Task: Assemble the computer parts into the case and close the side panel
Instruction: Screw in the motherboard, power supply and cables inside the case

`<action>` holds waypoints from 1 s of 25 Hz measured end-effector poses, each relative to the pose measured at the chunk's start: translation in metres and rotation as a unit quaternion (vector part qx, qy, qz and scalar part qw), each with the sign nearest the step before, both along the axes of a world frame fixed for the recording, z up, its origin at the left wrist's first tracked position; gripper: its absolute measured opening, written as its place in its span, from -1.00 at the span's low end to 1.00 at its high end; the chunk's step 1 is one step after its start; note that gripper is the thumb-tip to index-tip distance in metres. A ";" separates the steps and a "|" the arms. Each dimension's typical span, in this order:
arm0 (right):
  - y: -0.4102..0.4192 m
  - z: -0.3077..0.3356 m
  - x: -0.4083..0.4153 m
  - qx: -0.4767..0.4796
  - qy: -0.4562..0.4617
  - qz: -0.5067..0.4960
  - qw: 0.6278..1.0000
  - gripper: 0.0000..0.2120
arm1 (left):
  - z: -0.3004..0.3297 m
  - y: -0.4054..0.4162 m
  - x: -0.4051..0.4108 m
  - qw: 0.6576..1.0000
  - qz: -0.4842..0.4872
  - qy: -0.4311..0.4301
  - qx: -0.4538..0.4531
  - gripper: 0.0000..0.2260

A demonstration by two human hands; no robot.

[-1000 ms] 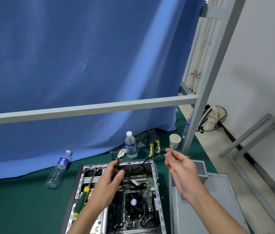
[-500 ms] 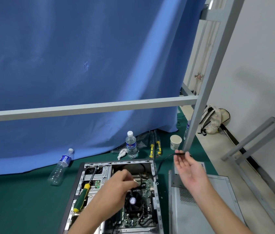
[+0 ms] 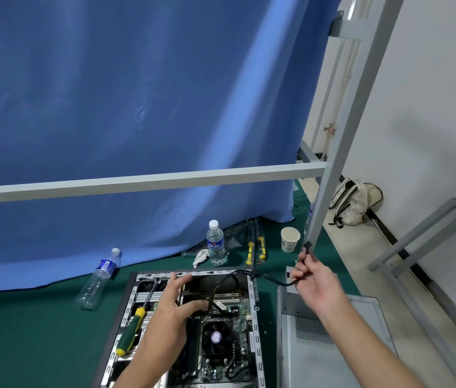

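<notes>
An open computer case lies flat on the green mat, its motherboard and CPU fan exposed. My left hand hovers over the board inside the case with fingers spread and nothing in it. My right hand is raised to the right of the case and pinches a black cable near its connector; the cable runs back over the case's far right corner. The grey side panel lies to the right of the case, under my right forearm.
A green-and-yellow screwdriver rests on the case's left side. Behind the case stand a water bottle, a paper cup and two yellow tools. Another bottle lies at left. A grey metal frame crosses above.
My right hand has pulled the black cable up and out to the right. My left hand has opened and moved toward the far side of the case.
</notes>
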State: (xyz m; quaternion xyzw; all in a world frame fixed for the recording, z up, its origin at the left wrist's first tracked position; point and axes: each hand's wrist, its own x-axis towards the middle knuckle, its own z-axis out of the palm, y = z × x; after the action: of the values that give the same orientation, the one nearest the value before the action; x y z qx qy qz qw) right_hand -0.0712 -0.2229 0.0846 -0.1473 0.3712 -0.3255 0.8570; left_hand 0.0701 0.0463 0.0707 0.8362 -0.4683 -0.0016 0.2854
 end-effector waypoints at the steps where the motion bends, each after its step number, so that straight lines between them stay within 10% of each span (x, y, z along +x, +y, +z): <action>1: -0.003 0.000 -0.002 -0.014 -0.007 0.011 1.000 -0.77 | -0.005 0.003 0.001 1.000 0.005 0.002 0.005 -0.47; 8: -0.008 0.007 0.001 -0.102 -0.014 0.067 0.992 -0.82 | -0.014 0.002 0.002 0.990 -0.073 -0.125 -0.002 -0.79; 13: -0.005 0.026 0.005 -0.182 0.013 0.110 0.977 -0.79 | -0.014 0.006 -0.007 0.980 0.005 0.197 -0.037 -0.72; 17: -0.001 0.031 0.008 -0.205 0.005 0.163 0.965 -0.70 | -0.015 -0.005 -0.003 0.954 0.176 0.224 -0.093 -0.59; 25: 0.007 0.024 0.012 -0.173 -0.001 0.179 0.969 -0.73 | -0.021 0.000 0.020 0.653 0.263 0.634 -0.321 -0.50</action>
State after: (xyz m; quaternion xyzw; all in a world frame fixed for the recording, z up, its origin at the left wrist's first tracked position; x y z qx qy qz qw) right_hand -0.0589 -0.2161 0.1083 -0.3567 0.2758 -0.2262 0.8634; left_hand 0.0902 0.0458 0.0500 0.5763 0.0942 -0.3055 0.7521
